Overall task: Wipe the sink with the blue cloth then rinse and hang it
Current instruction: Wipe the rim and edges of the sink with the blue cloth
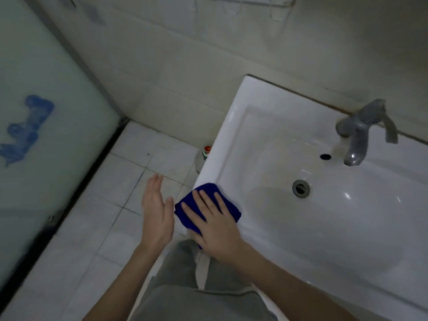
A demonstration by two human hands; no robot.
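Observation:
The white sink [259, 107] fills the right half of the view, with a grey drain [300, 188] in the basin and a metal tap [357, 133] at the back. A folded blue cloth [203, 193] lies on the sink's front-left corner rim. My right hand [215, 224] presses flat on top of the cloth, fingers spread and pointing away from me. My left hand [155, 212] hovers just left of the sink over the floor, palm turned inward, fingers apart, holding nothing.
A bottle with a red cap [203, 156] stands on the tiled floor [115, 205] against the sink's left side. A frosted glass door [46, 123] runs along the left. A wire rack [243, 3] hangs on the wall above.

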